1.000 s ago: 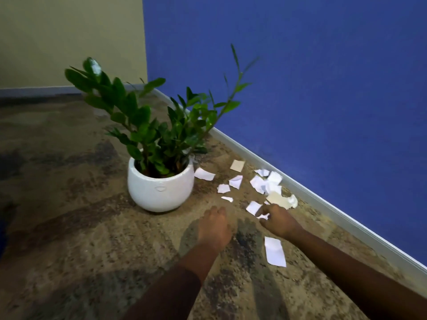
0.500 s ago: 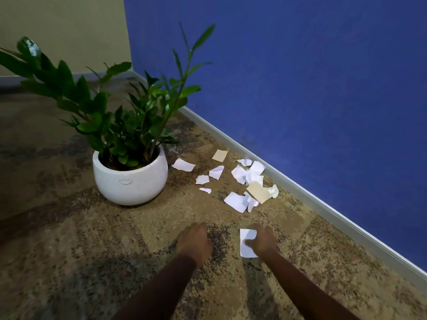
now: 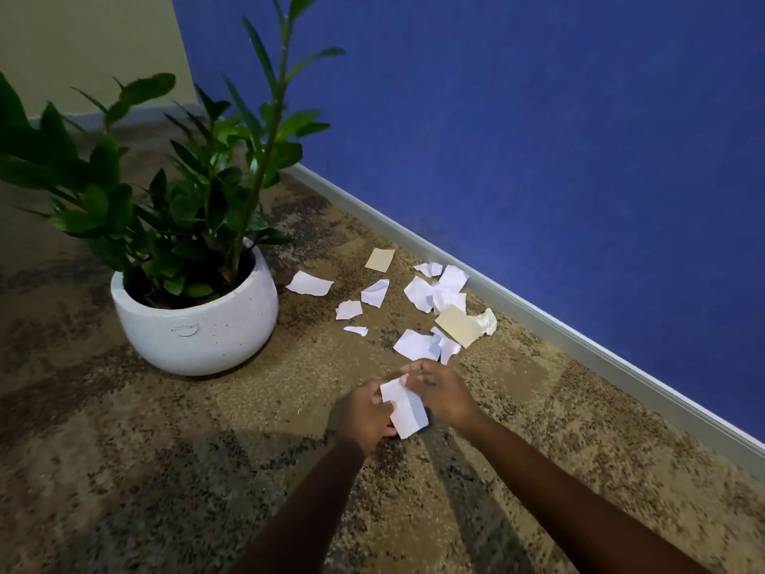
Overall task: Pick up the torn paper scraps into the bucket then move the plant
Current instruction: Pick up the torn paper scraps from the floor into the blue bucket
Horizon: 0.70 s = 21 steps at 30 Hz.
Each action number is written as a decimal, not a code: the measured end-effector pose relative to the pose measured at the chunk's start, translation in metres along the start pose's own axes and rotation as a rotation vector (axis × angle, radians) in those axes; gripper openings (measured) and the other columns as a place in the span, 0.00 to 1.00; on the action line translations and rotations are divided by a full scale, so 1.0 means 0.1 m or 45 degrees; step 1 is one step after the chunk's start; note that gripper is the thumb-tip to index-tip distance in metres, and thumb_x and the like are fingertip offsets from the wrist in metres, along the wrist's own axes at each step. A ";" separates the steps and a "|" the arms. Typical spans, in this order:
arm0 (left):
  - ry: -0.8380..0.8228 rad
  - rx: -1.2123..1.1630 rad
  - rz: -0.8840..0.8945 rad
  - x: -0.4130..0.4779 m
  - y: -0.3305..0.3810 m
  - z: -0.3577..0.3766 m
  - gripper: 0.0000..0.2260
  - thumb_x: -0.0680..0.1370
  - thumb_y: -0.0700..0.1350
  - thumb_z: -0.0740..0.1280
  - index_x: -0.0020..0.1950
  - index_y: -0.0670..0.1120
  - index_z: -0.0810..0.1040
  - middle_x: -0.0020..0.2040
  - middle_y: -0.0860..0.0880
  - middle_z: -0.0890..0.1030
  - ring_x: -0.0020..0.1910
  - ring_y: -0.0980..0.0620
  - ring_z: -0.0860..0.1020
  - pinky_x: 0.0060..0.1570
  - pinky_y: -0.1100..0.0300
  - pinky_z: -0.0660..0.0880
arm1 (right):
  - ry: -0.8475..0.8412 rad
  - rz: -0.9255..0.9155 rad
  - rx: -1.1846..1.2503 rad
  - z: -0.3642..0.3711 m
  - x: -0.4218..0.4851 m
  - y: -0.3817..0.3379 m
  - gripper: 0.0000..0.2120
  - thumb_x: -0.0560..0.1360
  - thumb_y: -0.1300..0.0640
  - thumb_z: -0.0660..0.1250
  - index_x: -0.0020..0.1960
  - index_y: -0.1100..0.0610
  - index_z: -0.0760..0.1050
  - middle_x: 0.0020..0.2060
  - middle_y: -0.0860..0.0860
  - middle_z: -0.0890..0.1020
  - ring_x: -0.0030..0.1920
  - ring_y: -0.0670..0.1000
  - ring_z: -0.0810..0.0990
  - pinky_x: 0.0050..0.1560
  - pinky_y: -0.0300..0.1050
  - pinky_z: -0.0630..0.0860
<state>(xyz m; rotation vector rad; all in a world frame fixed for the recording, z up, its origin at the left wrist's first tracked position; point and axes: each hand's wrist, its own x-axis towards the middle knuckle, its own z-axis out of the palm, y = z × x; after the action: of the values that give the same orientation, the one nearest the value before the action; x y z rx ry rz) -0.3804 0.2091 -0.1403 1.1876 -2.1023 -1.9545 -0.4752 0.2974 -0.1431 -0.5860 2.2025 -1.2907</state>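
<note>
A white paper scrap (image 3: 405,407) is lifted off the carpet between both my hands. My left hand (image 3: 364,414) grips its left edge and my right hand (image 3: 441,391) pinches its top corner. Several more torn scraps lie on the carpet beyond my hands: a white one (image 3: 416,345), a tan one (image 3: 458,325), a white cluster (image 3: 439,288) by the baseboard, and a lone white piece (image 3: 309,283) near the pot. The green plant (image 3: 178,192) stands in a round white pot (image 3: 198,325) to the left. No bucket is in view.
A blue wall (image 3: 538,138) with a grey baseboard (image 3: 579,345) runs diagonally along the right. A beige wall (image 3: 82,43) closes the far left corner. Patterned brown carpet (image 3: 124,470) covers the floor.
My right hand drew back from the scrap pile to the nearest scrap and lifted it. My left hand came up to take hold of it too. The view moved closer to the plant.
</note>
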 end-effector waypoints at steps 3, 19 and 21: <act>0.068 0.000 0.021 0.09 -0.04 -0.04 0.15 0.78 0.32 0.61 0.65 0.35 0.72 0.61 0.36 0.79 0.56 0.36 0.80 0.51 0.40 0.79 | 0.274 -0.098 -0.576 -0.12 0.25 0.06 0.14 0.76 0.56 0.66 0.59 0.59 0.76 0.59 0.58 0.78 0.60 0.57 0.75 0.60 0.47 0.72; 0.203 -0.340 -0.066 0.33 -0.12 -0.26 0.16 0.79 0.32 0.58 0.67 0.35 0.70 0.63 0.35 0.76 0.59 0.39 0.77 0.59 0.41 0.75 | 0.182 0.019 -0.695 0.13 0.39 0.04 0.09 0.75 0.64 0.63 0.52 0.61 0.79 0.56 0.56 0.81 0.54 0.54 0.79 0.47 0.37 0.70; 0.111 -0.395 -0.064 0.27 -0.06 -0.20 0.16 0.80 0.35 0.61 0.67 0.36 0.69 0.61 0.36 0.77 0.55 0.42 0.77 0.55 0.49 0.76 | 0.129 -0.030 -0.536 0.25 0.25 0.04 0.07 0.75 0.64 0.64 0.51 0.62 0.79 0.52 0.57 0.83 0.48 0.51 0.79 0.42 0.35 0.70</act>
<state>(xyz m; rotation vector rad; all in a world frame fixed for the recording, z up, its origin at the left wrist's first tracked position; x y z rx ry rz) -0.3866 0.1784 -0.1540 1.2451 -1.6658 -2.1081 -0.4796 0.2678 -0.1619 -0.7160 2.5798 -0.8827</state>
